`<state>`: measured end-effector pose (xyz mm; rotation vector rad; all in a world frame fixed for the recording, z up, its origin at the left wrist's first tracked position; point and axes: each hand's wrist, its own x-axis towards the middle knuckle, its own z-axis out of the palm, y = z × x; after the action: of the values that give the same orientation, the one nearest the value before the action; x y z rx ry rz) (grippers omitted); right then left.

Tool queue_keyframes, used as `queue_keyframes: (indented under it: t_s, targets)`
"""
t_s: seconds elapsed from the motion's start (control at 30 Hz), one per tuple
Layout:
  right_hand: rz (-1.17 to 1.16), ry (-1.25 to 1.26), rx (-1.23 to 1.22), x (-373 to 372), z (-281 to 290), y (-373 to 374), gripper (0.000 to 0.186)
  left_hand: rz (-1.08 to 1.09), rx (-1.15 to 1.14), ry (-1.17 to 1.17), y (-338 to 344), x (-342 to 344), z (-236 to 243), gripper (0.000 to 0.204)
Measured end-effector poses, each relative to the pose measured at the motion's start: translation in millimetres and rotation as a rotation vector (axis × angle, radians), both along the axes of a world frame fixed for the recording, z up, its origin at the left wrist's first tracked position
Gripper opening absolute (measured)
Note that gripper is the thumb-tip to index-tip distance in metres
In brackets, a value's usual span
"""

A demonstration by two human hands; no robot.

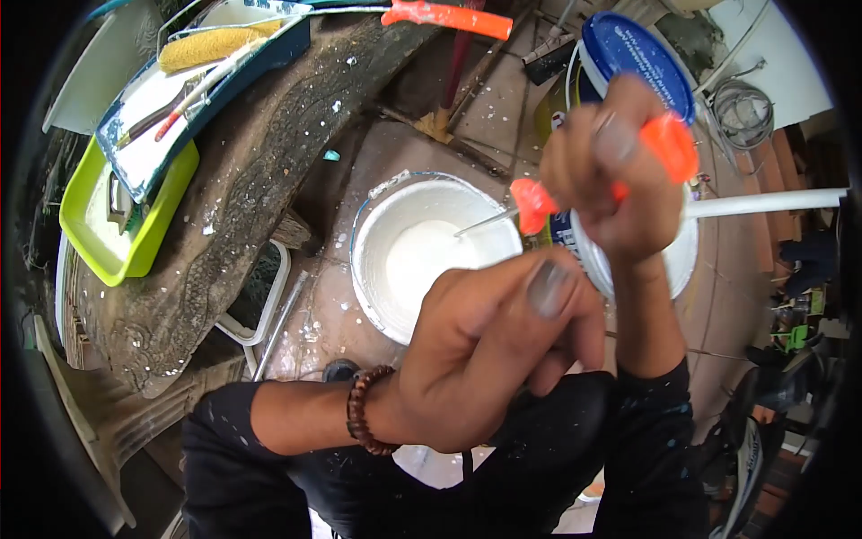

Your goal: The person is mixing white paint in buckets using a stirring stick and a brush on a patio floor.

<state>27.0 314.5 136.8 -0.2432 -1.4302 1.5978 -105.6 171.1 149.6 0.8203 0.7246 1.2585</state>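
My right hand (611,171) is wrapped round a bright orange handle (669,144), whose thin metal rod (485,220) slants into a white bucket (377,211) of white liquid. My left hand (503,346), with a beaded bracelet on its wrist, is curled closed in front of that bucket, nearer the camera; what is inside its fingers, if anything, is hidden. Behind my right hand stands a second white container (673,269), partly covered, with a white stick (763,199) reaching right from it. A blue lid (633,54) lies on a container beyond.
On a paint-spattered wooden slab (224,180) at left are a green tub (148,251), a blue tray (292,36) with a yellow roller (215,47), and an orange-handled tool (449,18). A cable coil (745,112), bricks (772,175) and dark clutter (763,386) line the right.
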Motion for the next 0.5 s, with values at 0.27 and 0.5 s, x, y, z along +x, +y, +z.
queue_keyframes:
  t_s: [0.27, 0.5]
  targets:
    - [-0.145, -0.308, 0.138, 28.4, -5.3, -56.7, 0.029, 0.447, 0.038, 0.215, -45.4, -28.9, -40.0, 0.039]
    - [-0.134, -0.199, 0.376, 19.1, -13.0, -100.3, 0.033, 0.591, 0.174, 0.910, -36.2, -40.1, -28.7, 0.021]
